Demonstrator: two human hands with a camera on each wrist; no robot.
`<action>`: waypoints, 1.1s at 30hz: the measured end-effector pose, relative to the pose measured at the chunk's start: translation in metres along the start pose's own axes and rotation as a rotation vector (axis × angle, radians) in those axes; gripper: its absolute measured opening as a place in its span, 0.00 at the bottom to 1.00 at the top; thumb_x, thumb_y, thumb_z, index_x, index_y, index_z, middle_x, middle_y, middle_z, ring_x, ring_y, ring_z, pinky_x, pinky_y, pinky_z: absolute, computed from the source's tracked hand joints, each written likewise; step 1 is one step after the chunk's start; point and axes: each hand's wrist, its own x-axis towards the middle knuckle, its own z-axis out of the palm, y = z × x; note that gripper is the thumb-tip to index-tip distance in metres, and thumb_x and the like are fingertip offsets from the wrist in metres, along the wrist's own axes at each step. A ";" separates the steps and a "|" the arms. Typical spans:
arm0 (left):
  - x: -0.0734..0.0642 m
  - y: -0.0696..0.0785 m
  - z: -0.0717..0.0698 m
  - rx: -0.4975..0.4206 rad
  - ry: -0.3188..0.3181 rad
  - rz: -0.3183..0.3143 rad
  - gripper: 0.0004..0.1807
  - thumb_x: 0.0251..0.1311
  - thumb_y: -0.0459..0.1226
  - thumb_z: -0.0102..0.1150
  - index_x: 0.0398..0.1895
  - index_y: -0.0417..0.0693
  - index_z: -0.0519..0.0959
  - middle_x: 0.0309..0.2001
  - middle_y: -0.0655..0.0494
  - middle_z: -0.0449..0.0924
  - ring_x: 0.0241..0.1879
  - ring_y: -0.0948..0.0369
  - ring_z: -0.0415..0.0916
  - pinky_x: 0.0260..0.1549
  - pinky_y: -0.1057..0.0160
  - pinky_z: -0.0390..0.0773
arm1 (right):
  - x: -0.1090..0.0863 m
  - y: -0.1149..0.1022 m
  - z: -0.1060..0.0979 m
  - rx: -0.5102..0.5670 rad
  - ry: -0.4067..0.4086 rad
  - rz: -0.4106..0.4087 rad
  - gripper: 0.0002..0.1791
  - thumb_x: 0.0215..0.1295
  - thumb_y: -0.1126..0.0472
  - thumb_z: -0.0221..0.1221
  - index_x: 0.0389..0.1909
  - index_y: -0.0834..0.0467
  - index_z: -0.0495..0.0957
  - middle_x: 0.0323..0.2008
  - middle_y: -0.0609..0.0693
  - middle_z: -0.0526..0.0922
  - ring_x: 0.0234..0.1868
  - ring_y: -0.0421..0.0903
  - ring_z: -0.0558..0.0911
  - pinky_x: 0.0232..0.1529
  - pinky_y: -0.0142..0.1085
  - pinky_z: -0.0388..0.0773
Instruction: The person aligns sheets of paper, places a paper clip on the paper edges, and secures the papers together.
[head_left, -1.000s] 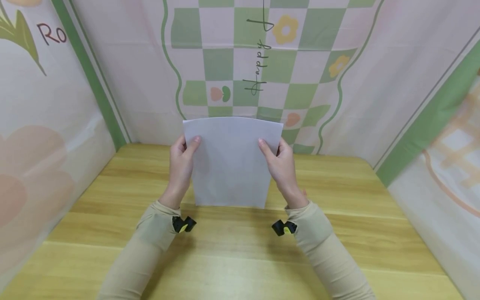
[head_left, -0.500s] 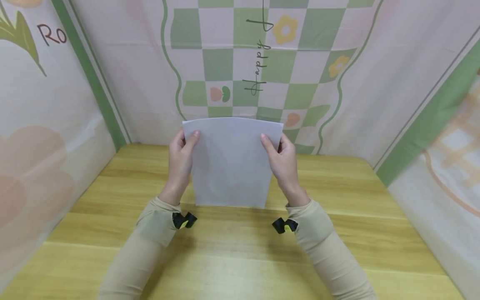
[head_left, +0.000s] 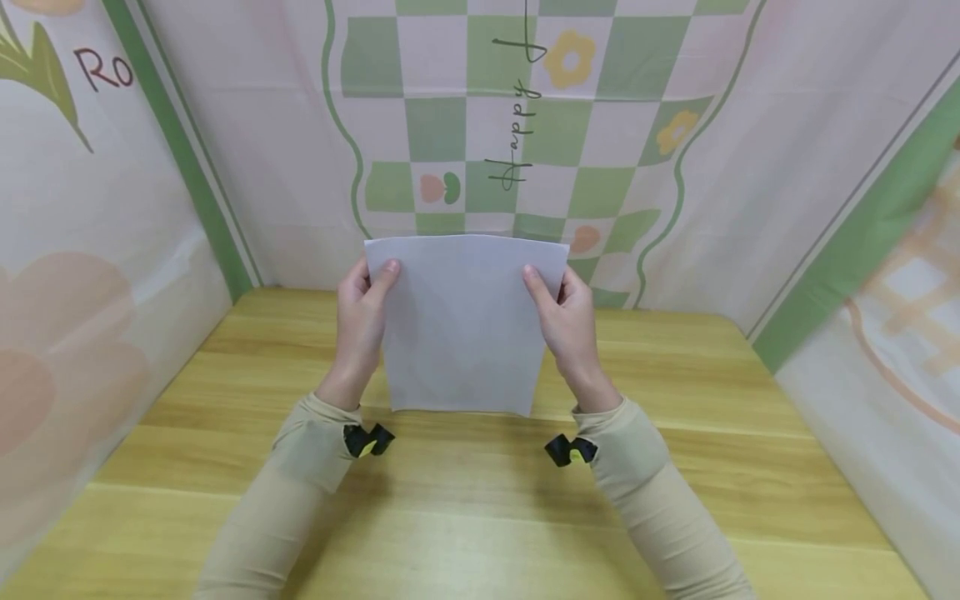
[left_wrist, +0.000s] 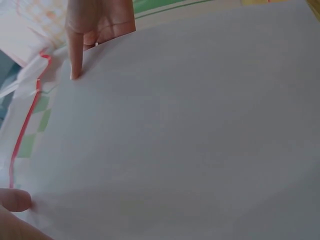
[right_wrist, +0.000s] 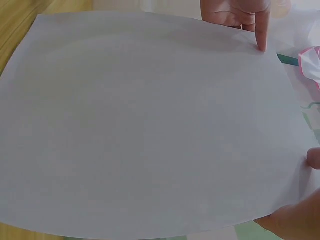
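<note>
A plain white sheet of paper (head_left: 463,333) is held up over the table, its top edge bowed slightly. My left hand (head_left: 362,321) pinches its left side near the upper corner, thumb on the near face and fingers behind. On the opposite side my right hand (head_left: 568,325) grips the paper the same way. The left wrist view is mostly filled by the paper (left_wrist: 175,130), with my right hand (left_wrist: 97,22) at the far edge. From the right wrist, the sheet (right_wrist: 150,125) curves across the frame and my left hand (right_wrist: 240,15) holds its far edge.
Beneath the hands lies a wooden table (head_left: 465,517) with rounded back corners. A printed cloth (head_left: 435,125) with green checks hangs behind it, and further cloths stand at both sides. Black wrist cameras (head_left: 367,440) sit on the sleeves.
Both thumbs have slid slightly up the paper and outward, and the hands sit a little farther apart. The sheet has stayed almost in place.
</note>
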 end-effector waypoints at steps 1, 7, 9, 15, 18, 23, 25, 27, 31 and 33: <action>0.000 0.000 0.000 0.000 0.000 0.000 0.15 0.67 0.37 0.50 0.51 0.35 0.74 0.40 0.56 0.77 0.40 0.62 0.73 0.44 0.65 0.70 | 0.000 0.000 0.000 0.000 0.000 -0.002 0.17 0.68 0.53 0.55 0.48 0.63 0.74 0.41 0.54 0.80 0.39 0.42 0.80 0.39 0.32 0.76; 0.000 0.001 -0.001 -0.006 -0.012 0.013 0.14 0.67 0.37 0.50 0.48 0.34 0.75 0.38 0.58 0.76 0.40 0.62 0.72 0.44 0.65 0.69 | -0.001 -0.003 0.000 0.010 0.013 -0.009 0.15 0.67 0.53 0.56 0.45 0.60 0.75 0.38 0.48 0.80 0.37 0.41 0.79 0.37 0.32 0.76; 0.000 0.001 -0.001 -0.007 -0.013 0.019 0.14 0.67 0.37 0.51 0.47 0.34 0.75 0.38 0.58 0.76 0.39 0.62 0.72 0.43 0.65 0.69 | -0.001 -0.004 0.000 0.009 0.018 -0.009 0.14 0.66 0.53 0.57 0.44 0.60 0.75 0.37 0.47 0.80 0.36 0.41 0.79 0.36 0.31 0.76; 0.001 0.001 -0.001 -0.003 -0.002 0.020 0.14 0.66 0.37 0.51 0.47 0.34 0.75 0.37 0.58 0.76 0.39 0.62 0.72 0.43 0.65 0.68 | -0.001 -0.006 0.001 0.008 0.017 -0.020 0.14 0.66 0.53 0.57 0.43 0.59 0.75 0.36 0.48 0.80 0.36 0.42 0.78 0.36 0.32 0.75; 0.001 0.002 -0.001 -0.001 -0.003 0.020 0.13 0.66 0.37 0.51 0.46 0.35 0.75 0.37 0.58 0.76 0.39 0.62 0.71 0.42 0.65 0.68 | 0.000 -0.006 0.001 0.006 0.016 -0.023 0.14 0.66 0.52 0.57 0.43 0.59 0.74 0.36 0.48 0.80 0.36 0.42 0.78 0.36 0.32 0.75; 0.003 0.006 -0.001 -0.002 -0.008 0.027 0.12 0.67 0.38 0.50 0.43 0.36 0.75 0.36 0.58 0.76 0.38 0.62 0.71 0.42 0.65 0.68 | 0.000 -0.008 0.001 0.007 0.016 -0.030 0.14 0.67 0.52 0.56 0.43 0.59 0.74 0.36 0.48 0.79 0.35 0.42 0.78 0.36 0.32 0.75; 0.004 0.007 -0.001 -0.005 -0.011 0.032 0.12 0.67 0.38 0.50 0.43 0.36 0.75 0.36 0.57 0.75 0.38 0.62 0.71 0.42 0.65 0.68 | 0.001 -0.008 0.001 0.007 0.017 -0.031 0.15 0.67 0.52 0.56 0.43 0.60 0.75 0.36 0.48 0.79 0.35 0.42 0.78 0.35 0.32 0.74; 0.004 0.007 -0.001 -0.007 -0.016 0.040 0.12 0.68 0.39 0.49 0.42 0.36 0.74 0.35 0.57 0.75 0.38 0.61 0.71 0.42 0.65 0.68 | 0.001 -0.009 0.001 0.009 0.019 -0.028 0.15 0.67 0.51 0.55 0.43 0.60 0.74 0.36 0.48 0.79 0.35 0.42 0.77 0.35 0.31 0.74; 0.006 0.008 -0.001 -0.012 -0.017 0.051 0.11 0.68 0.40 0.49 0.39 0.38 0.74 0.34 0.57 0.74 0.37 0.62 0.70 0.41 0.65 0.67 | 0.002 -0.010 0.000 0.012 0.029 -0.016 0.15 0.68 0.50 0.54 0.43 0.59 0.74 0.33 0.47 0.78 0.34 0.41 0.76 0.34 0.30 0.72; 0.006 0.009 0.000 -0.013 -0.009 0.053 0.10 0.68 0.40 0.50 0.37 0.41 0.75 0.33 0.58 0.73 0.36 0.62 0.69 0.41 0.65 0.66 | 0.002 -0.011 0.000 0.009 0.034 -0.011 0.15 0.68 0.49 0.54 0.42 0.58 0.74 0.31 0.46 0.76 0.33 0.41 0.74 0.32 0.30 0.70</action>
